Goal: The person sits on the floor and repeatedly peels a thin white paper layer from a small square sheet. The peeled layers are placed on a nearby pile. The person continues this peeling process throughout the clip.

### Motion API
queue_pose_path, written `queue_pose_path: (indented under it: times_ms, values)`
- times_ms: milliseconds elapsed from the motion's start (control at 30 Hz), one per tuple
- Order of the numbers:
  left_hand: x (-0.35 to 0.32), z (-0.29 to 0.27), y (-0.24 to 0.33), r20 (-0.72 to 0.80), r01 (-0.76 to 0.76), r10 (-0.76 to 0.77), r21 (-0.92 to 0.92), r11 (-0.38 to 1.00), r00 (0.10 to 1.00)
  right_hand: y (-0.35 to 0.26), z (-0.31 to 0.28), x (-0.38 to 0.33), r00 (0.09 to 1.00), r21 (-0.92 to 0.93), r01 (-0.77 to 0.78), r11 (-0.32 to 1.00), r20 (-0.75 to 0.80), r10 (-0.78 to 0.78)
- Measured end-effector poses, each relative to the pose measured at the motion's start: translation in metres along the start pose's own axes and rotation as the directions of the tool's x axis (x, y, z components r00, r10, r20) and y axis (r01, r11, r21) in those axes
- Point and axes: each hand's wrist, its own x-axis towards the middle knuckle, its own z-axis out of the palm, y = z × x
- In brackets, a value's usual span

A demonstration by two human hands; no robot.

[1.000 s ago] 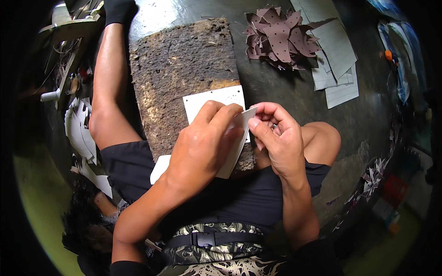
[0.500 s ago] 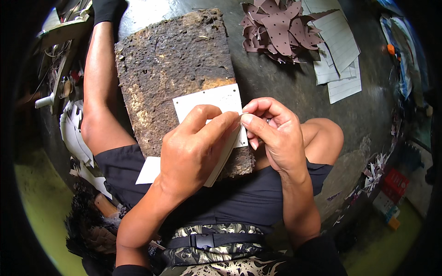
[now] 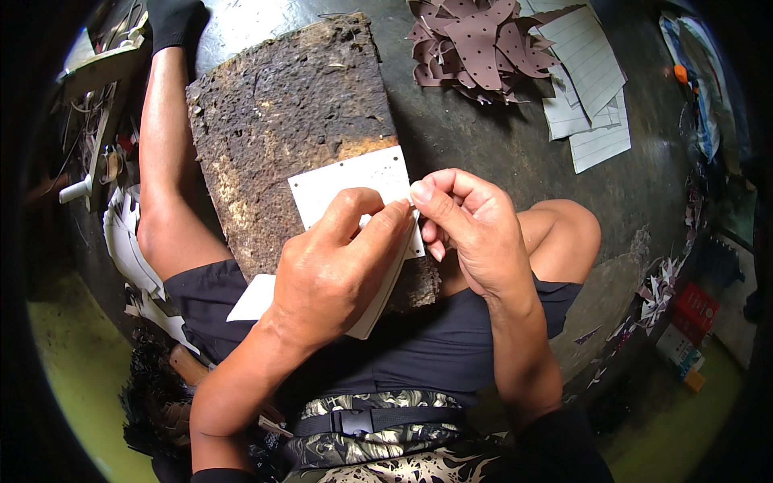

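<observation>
My left hand (image 3: 334,274) and my right hand (image 3: 467,225) meet over a white sheet piece (image 3: 354,181) lying on a rough brown worn board (image 3: 282,121). Both hands pinch a thin white strip (image 3: 386,282) that runs down under my left fingers toward my lap. My fingertips touch near the sheet's right edge. Another white piece (image 3: 254,298) pokes out below my left wrist. The board rests on my legs, over dark shorts.
A pile of brown perforated cut pieces (image 3: 475,40) lies at the top, beside several lined paper sheets (image 3: 588,88). My bare left leg (image 3: 165,161) stretches up the left side. Clutter and white scraps (image 3: 121,241) lie at left; small boxes (image 3: 692,314) at lower right.
The view has shifted so the board and sheet sit slightly higher and left. My hands have stayed together on the white strip, fingers closing more tightly at the sheet's right edge.
</observation>
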Motion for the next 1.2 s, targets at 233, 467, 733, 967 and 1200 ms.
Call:
queue_pose_path:
  times_ms: [233,467,733,967,1200]
  values:
    - [0.002,-0.001,0.001,0.014,-0.004,0.004,0.020,1.000,1.000,0.004,-0.004,0.003,0.999,0.029,-0.014,0.999,0.034,0.013]
    - [0.004,0.000,-0.006,-0.004,-0.062,0.062,0.093,0.994,0.998,0.011,-0.006,0.007,0.998,-0.053,0.053,0.997,0.023,-0.052]
    - [0.001,-0.002,-0.014,-0.031,-0.084,0.086,0.075,0.994,0.996,0.021,-0.004,0.005,0.995,0.025,0.095,0.995,0.041,-0.096]
    - [0.000,-0.001,-0.016,-0.051,-0.118,0.124,0.111,0.987,0.991,0.026,-0.004,0.006,0.995,0.058,0.092,0.994,0.035,-0.094]
    - [0.001,0.002,-0.015,-0.058,-0.099,0.105,0.103,0.990,0.993,0.024,-0.010,0.010,0.994,0.038,0.071,0.997,0.075,-0.074]
